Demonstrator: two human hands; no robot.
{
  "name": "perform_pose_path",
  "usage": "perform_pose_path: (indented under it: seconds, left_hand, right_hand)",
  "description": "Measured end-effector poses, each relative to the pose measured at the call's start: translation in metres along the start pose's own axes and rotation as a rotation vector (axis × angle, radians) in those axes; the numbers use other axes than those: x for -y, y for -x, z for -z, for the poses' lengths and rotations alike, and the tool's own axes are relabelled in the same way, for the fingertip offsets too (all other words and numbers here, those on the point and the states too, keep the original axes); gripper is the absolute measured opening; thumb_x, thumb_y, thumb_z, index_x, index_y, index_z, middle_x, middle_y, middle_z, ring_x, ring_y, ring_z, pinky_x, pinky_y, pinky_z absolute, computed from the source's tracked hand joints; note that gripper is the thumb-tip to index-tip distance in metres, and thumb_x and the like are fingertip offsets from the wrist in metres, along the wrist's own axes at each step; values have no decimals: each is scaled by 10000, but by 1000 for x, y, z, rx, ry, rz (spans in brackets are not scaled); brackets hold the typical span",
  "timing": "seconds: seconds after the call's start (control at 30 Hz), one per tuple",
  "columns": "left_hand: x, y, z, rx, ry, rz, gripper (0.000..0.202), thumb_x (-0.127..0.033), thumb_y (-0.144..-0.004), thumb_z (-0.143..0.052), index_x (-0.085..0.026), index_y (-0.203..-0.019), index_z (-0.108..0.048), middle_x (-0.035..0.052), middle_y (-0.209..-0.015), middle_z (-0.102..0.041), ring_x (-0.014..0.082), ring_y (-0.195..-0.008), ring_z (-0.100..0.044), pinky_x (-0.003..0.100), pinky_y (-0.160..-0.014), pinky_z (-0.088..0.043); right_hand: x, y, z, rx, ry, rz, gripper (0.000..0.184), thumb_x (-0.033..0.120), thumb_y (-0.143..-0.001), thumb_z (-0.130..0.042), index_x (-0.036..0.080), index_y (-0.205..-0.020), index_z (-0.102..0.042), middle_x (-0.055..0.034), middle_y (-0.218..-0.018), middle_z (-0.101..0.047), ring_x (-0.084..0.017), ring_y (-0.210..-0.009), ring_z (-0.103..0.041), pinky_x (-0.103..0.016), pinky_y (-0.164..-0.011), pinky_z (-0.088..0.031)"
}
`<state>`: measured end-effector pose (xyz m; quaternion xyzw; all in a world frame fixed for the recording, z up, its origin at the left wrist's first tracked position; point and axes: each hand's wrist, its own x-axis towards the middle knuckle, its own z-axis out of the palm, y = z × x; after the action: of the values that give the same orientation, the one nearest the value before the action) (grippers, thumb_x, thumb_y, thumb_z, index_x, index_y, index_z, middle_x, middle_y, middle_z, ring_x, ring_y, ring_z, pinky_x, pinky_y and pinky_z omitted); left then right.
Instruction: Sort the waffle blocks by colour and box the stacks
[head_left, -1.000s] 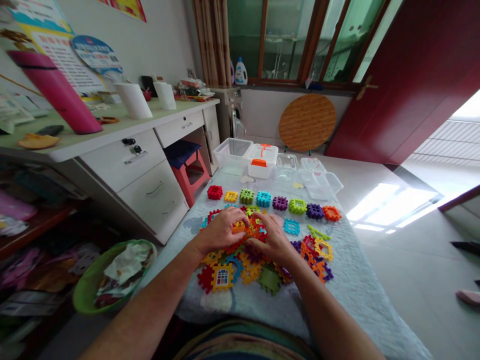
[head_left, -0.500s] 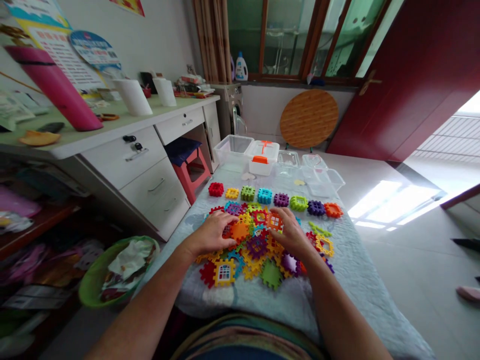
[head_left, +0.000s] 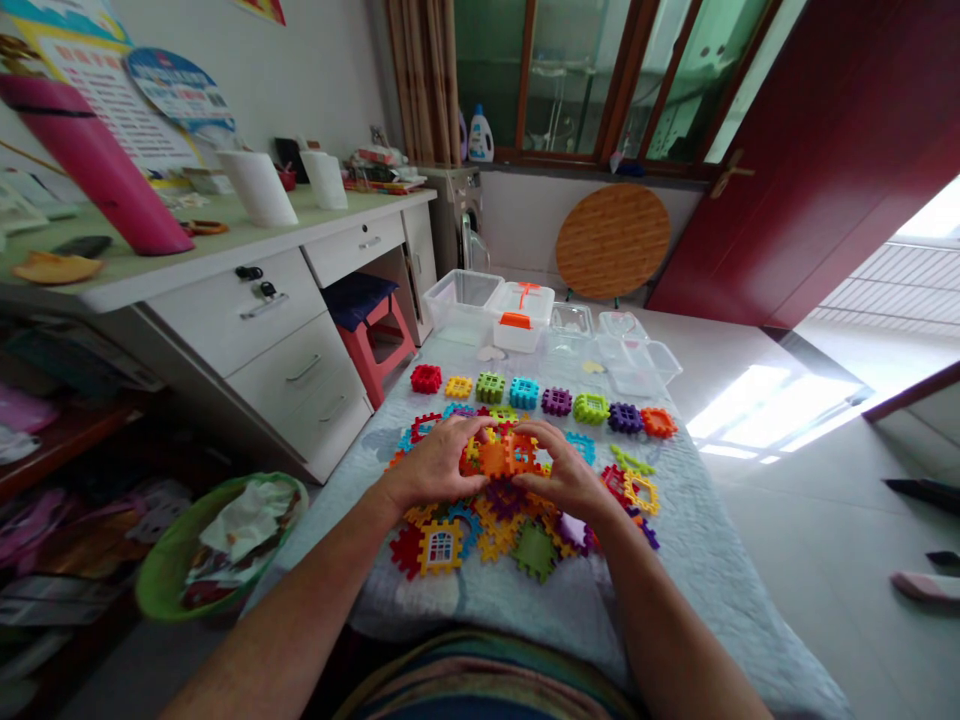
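My left hand (head_left: pixel 431 465) and my right hand (head_left: pixel 564 475) meet above a heap of flat, toothed plastic tiles (head_left: pixel 517 530) in many colours on a pale quilted table (head_left: pixel 675 590). Both hands are closed on orange tiles (head_left: pixel 501 456), pressed together between the fingertips. A yellow window tile (head_left: pixel 441 546) lies at the near left of the heap. Beyond the hands stands a row of finished cubes, from a red cube (head_left: pixel 426 379) at the left to an orange cube (head_left: pixel 658 422) at the right.
Clear plastic boxes (head_left: pixel 463 298) and a white case with an orange latch (head_left: pixel 519 316) sit at the table's far end. A white desk with drawers (head_left: pixel 247 320), a red stool (head_left: pixel 375 340) and a green basin (head_left: pixel 169 580) are at the left.
My hands were apart over the heap, each at an orange tile; they have come together and lifted the tiles, joined edge to edge.
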<state>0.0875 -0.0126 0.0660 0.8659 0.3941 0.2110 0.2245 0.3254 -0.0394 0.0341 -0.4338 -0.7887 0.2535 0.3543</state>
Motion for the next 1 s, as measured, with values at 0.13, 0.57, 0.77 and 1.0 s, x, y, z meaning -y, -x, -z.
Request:
perform_pose_path:
  seconds: [0.13, 0.57, 0.77, 1.0]
  left_hand:
    - [-4, -3, -4, -1, 27, -41, 723, -232, -658, -741, -250, -1327, -466, 46, -1113, -609, 235, -1066, -565, 393, -980, -444]
    - [3, 7, -1, -109, -1, 23, 577, -268, -753, -720, -199, -1285, -508, 89, -1275, -586, 255, -1199, -511, 415, -1056, -387]
    - [13, 33, 18, 51, -139, 130, 360, -353, -759, -709, -192, -1076, -651, 92, -1108, -650, 273, -1065, -565, 434, -975, -422]
    - [13, 35, 8, 115, -196, 157, 550, -397, -635, -774, -186, -1126, -648, 106, -1094, -661, 300, -1035, -573, 421, -927, -442]
  right_hand:
    - [2, 0, -6, 52, 8, 38, 601, 313, -765, -729, 247, -1322, -513, -105, -1334, -568, -267, -1252, -504, -480, -1056, -384]
    - [2, -1, -5, -18, 102, -48, 497, 237, -729, -692, 201, -1206, -556, -98, -1174, -572, -255, -1131, -525, -443, -990, -424]
    - [-5, 1, -3, -42, 142, -117, 444, 238, -687, -694, 221, -1112, -565, -69, -1105, -556, -248, -1060, -523, -437, -960, -433]
    - [-7, 1, -7, -56, 139, -133, 407, 285, -694, -701, 224, -1073, -565, -52, -1053, -568, -241, -1017, -537, -419, -929, -442]
